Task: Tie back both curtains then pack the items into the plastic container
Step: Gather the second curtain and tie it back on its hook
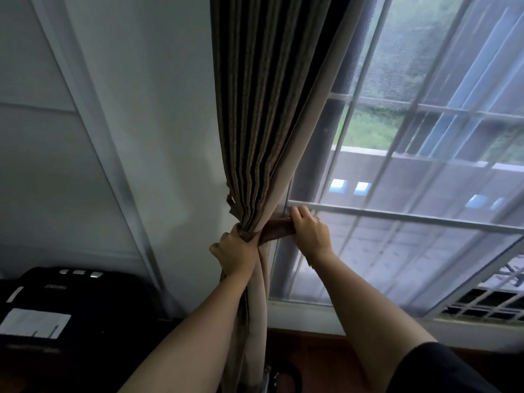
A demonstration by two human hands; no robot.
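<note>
Beside window (425, 165), gripping bunched curtain (255, 123) w/ L hand (234, 252), holding tieback (276, 233) end in R hand (310, 232) fingers (297, 214); not fastened yet. 2nd curtain, container, items out of view, prob. all still to do.

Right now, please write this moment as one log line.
left hand grips gathered curtain | right hand holds tieback | tie not yet fastened

No legible text: the white label (35, 321) on the black case (85, 302), near left, is too blurred to read.
</note>
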